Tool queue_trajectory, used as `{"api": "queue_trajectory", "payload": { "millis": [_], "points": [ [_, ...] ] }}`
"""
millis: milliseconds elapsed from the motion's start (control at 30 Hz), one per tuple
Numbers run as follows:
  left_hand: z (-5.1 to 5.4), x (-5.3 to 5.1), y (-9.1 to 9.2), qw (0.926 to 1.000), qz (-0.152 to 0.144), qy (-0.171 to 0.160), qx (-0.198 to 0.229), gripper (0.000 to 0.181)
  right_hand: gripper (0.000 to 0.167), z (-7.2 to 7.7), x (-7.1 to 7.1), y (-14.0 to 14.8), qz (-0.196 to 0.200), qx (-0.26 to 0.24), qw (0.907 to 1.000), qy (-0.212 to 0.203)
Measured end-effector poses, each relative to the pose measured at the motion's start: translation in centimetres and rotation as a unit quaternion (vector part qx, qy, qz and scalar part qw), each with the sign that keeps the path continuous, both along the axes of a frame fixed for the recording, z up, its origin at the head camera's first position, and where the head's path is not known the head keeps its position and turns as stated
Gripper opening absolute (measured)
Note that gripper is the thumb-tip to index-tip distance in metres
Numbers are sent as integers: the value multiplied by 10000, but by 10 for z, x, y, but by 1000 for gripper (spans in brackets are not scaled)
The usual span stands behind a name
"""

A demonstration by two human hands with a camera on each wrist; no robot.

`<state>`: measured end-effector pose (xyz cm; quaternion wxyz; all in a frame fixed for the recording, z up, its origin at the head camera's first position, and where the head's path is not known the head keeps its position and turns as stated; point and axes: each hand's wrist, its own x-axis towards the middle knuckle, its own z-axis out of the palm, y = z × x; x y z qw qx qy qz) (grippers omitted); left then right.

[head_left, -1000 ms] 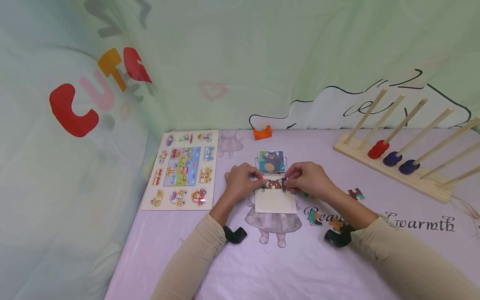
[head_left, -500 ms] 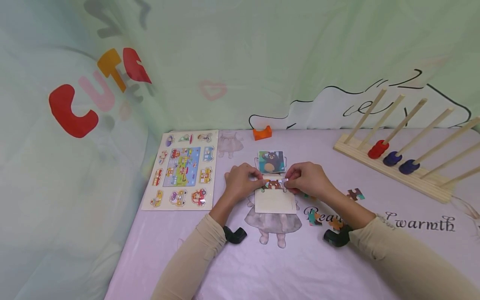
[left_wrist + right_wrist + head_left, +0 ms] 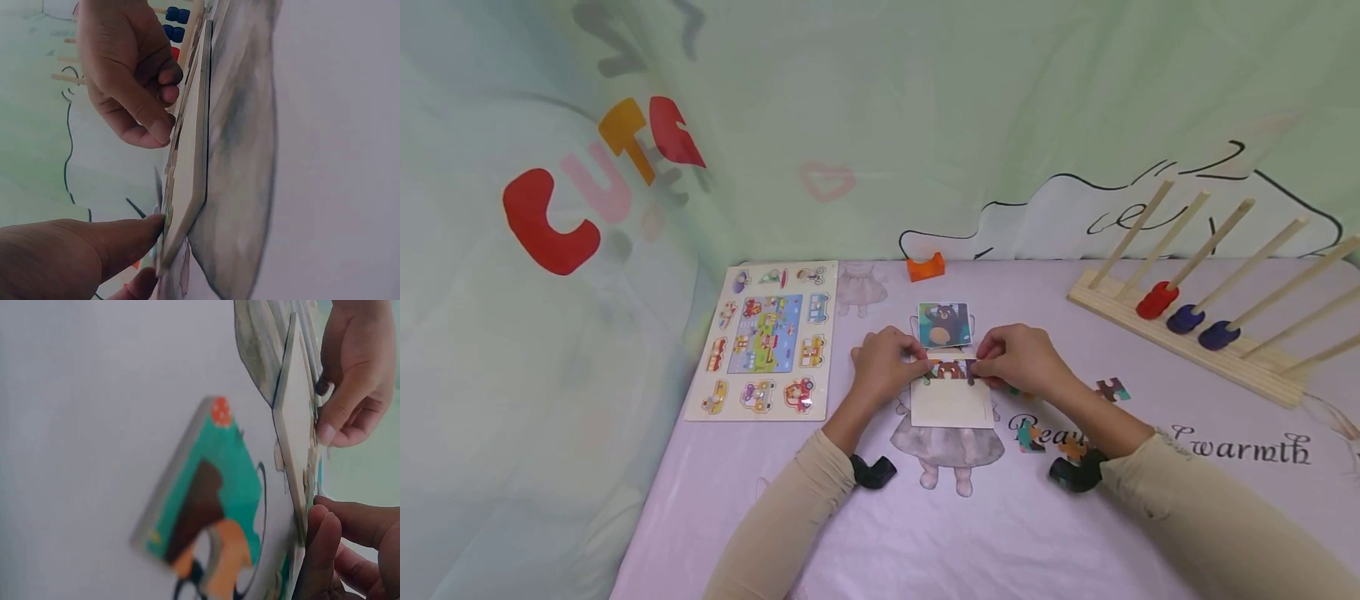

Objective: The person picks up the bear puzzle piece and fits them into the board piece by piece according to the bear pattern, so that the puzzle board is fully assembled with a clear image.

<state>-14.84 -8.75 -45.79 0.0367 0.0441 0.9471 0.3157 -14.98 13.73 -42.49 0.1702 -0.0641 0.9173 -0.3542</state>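
Observation:
A pale wooden puzzle board (image 3: 951,406) lies flat, with bear-face puzzle pieces (image 3: 950,370) along its top edge. My left hand (image 3: 882,364) holds the board's upper left side; in the left wrist view its thumb (image 3: 134,237) rests on the pieces there. At the upper right corner my right hand (image 3: 1021,363) pinches a dark purple puzzle piece (image 3: 972,367), mostly hidden by the fingertips. Just above the board is a bear picture card (image 3: 943,324). A loose teal and brown puzzle piece (image 3: 206,481) appears large in the right wrist view.
More loose puzzle pieces (image 3: 1111,389) lie right of the board, partly under the right forearm. A vehicle peg puzzle (image 3: 831,333) lies to the left. Behind right stands a wooden bead rack (image 3: 1187,342) with tall pegs. An orange block (image 3: 926,267) sits at the back.
The purple piece at the right corner has changed its tilt, looking pale half a second ago and dark now. Both hands have stayed nearly in place.

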Motion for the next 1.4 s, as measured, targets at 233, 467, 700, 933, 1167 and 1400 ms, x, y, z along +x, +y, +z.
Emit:
{"api": "queue_trajectory", "payload": {
  "millis": [233,467,700,933,1167,1400],
  "points": [
    [14,4,10,9980,-334,408,-361,13,21,0,0,12,254,219,9992,-234],
    [18,-3,21,9967,-787,64,-199,22,20,1,0,9,434,327,9983,-199],
    [17,-9,30,9963,-645,-188,-529,35,19,4,1,7,461,412,9978,-246],
    [20,-9,34,9970,-440,-240,-582,40,21,2,-1,7,426,459,9976,-297],
    [22,-9,36,9969,-369,-345,-595,41,27,2,-1,3,444,455,9979,-159],
    [23,-9,38,9967,-287,-422,-627,42,27,1,-2,-1,390,542,9976,-192]
  ]
}}
